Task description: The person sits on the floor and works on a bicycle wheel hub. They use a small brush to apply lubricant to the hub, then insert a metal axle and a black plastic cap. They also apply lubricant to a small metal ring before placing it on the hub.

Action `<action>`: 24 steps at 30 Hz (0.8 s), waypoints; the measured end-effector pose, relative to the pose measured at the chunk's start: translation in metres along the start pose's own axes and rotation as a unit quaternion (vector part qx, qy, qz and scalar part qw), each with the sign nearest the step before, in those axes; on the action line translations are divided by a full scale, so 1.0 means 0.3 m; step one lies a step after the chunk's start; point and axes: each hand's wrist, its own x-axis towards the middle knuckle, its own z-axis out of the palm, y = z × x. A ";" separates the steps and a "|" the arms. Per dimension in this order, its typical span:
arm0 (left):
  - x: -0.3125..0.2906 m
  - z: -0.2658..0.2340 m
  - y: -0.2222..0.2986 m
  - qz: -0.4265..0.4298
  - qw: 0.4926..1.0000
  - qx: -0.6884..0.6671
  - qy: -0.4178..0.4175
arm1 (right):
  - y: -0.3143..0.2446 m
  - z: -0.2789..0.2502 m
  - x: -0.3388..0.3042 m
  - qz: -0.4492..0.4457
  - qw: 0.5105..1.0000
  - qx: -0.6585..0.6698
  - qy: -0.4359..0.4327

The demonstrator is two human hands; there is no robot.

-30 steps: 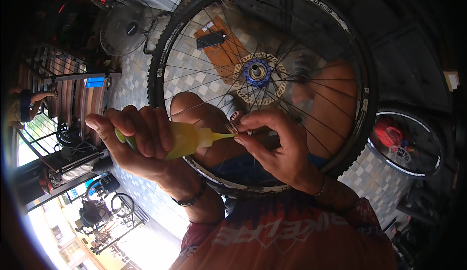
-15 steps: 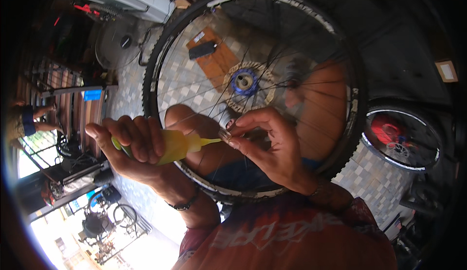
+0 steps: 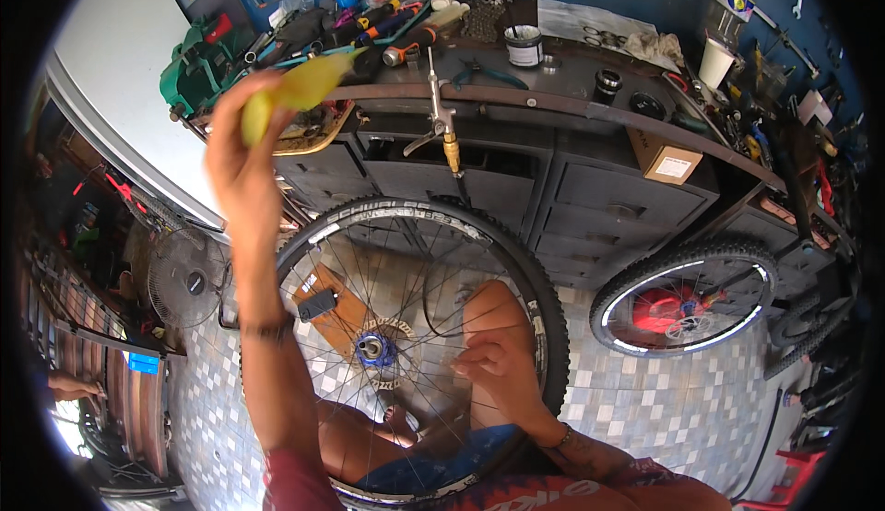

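My left hand point(image 3: 241, 147), raised at the upper left by the workbench edge, is closed around a translucent yellow squeeze bottle point(image 3: 300, 92). The bottle tilts with its nozzle up and to the right, blurred by motion. Low over the spokes is my right hand point(image 3: 502, 368), thumb and fingers drawn together; what they pinch is too small to make out. Below it a bicycle wheel point(image 3: 533, 281) lies across my legs, with a blue hub point(image 3: 375, 351) and a toothed metal disc point(image 3: 398, 327) showing among the spokes.
The workbench point(image 3: 406, 76) ahead carries tools, a tub point(image 3: 524, 46) and a green vice-like tool point(image 3: 189, 78). An air blow gun point(image 3: 442, 119) hangs at its edge. Another wheel point(image 3: 604, 313) leans at right. On the floor are a fan point(image 3: 180, 281) and a phone-like object point(image 3: 318, 305).
My left hand has lifted the bottle from beside my right hand up toward the bench. The small metal piece in my right fingers is no longer discernible. The view has tilted up, showing the bench.
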 end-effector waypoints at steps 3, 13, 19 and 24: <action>0.118 0.161 -0.186 0.003 0.996 -0.077 -0.037 | -0.018 -0.017 -0.017 -0.017 1.000 -0.005 0.006; -0.198 0.170 -0.076 -0.043 0.970 0.237 0.027 | -0.036 -0.041 -0.019 -0.060 0.997 -0.030 0.046; -0.835 0.009 0.320 -0.517 0.840 -0.096 -0.133 | -0.035 0.064 0.058 -0.065 0.996 0.030 -0.044; -0.986 -0.003 0.344 -0.571 0.776 -0.268 0.004 | 0.013 0.112 0.065 -0.032 0.995 0.012 -0.091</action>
